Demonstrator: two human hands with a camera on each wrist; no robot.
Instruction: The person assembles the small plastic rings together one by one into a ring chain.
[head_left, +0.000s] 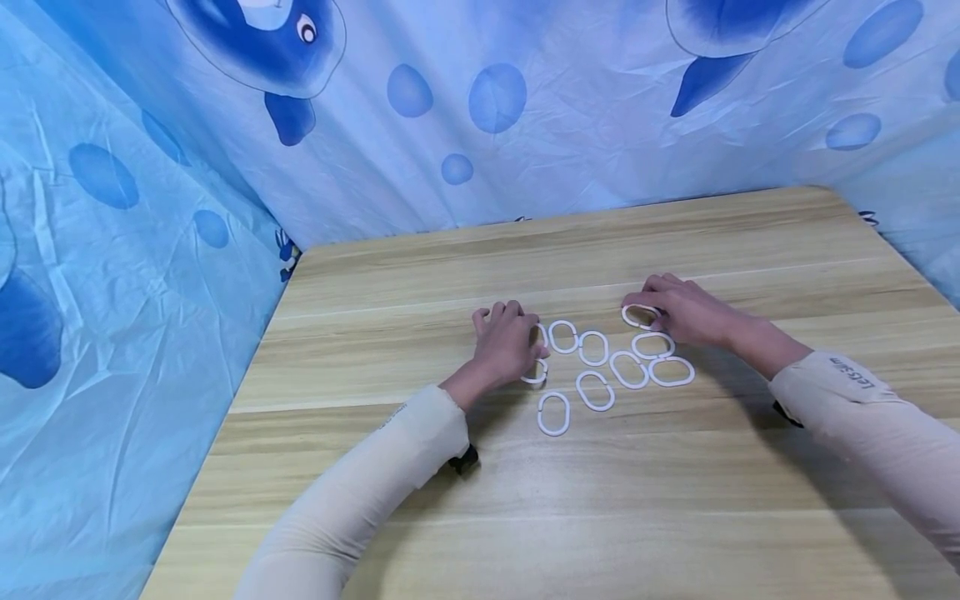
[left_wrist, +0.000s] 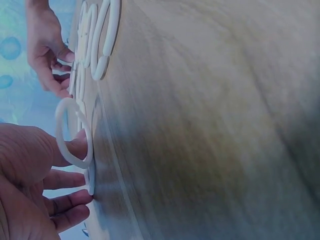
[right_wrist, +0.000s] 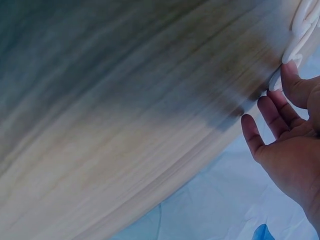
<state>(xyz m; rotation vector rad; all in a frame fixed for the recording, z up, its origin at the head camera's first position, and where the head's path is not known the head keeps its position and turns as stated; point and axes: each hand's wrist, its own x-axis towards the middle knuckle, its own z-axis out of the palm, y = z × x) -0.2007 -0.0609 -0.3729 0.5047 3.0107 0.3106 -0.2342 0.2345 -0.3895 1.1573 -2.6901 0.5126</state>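
Several white oval plastic links, each with a small gap, lie in a loose cluster on the wooden table. My left hand (head_left: pixel 507 342) is at the cluster's left end. In the left wrist view, its thumb and forefinger are at a tilted link (left_wrist: pixel 59 132), while the other fingertips reach down to the table by another link (left_wrist: pixel 91 182). My right hand (head_left: pixel 684 310) pinches the edge of the far right link (head_left: pixel 632 322). In the right wrist view, its thumb touches the links' edge, partly hidden. Between the hands lie more links, including one (head_left: pixel 539 414) nearest me.
The wooden table (head_left: pixel 600 508) stretches toward me and to both sides. A blue curtain (head_left: pixel 562 158) with printed sea animals hangs behind it and along the left.
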